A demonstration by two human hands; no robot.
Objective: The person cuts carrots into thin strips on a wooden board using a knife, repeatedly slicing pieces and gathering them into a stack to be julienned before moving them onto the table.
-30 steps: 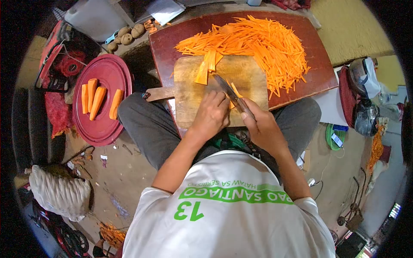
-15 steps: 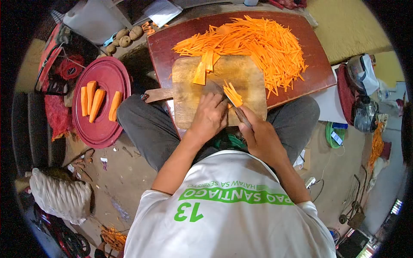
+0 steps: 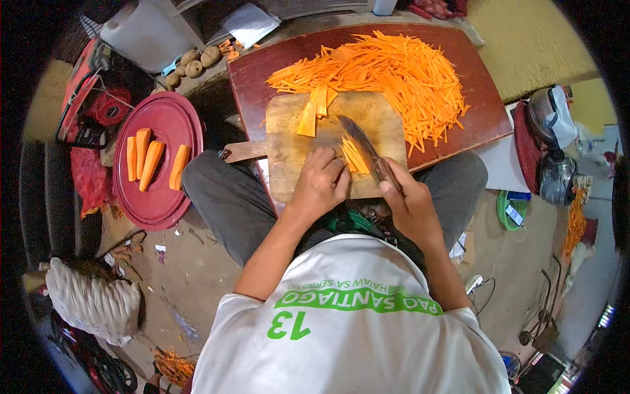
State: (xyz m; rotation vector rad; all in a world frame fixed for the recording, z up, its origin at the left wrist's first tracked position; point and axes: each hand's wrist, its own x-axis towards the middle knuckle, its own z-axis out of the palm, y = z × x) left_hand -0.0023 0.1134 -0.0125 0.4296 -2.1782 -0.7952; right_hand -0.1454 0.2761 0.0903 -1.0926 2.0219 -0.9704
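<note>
My right hand (image 3: 408, 200) grips a knife (image 3: 363, 143) whose blade lies across the wooden cutting board (image 3: 289, 144). My left hand (image 3: 321, 184) presses on a small stack of carrot slices (image 3: 355, 157) just left of the blade. A few flat carrot slabs (image 3: 314, 108) lie at the board's far edge. The board rests on a dark red tray (image 3: 256, 72), which carries a big heap of carrot strips (image 3: 394, 69).
A round red lid (image 3: 161, 190) at the left holds several carrot halves (image 3: 151, 163). Small potatoes (image 3: 193, 64) and a white container (image 3: 141, 29) sit at the far left. Bags and clutter (image 3: 548, 151) lie on the right, carrot peelings (image 3: 172, 364) on the floor.
The knife has gone from lying low along the board to tilted up with the blade pointing away. The carrot slices under my left hand now lie cut into strips.
</note>
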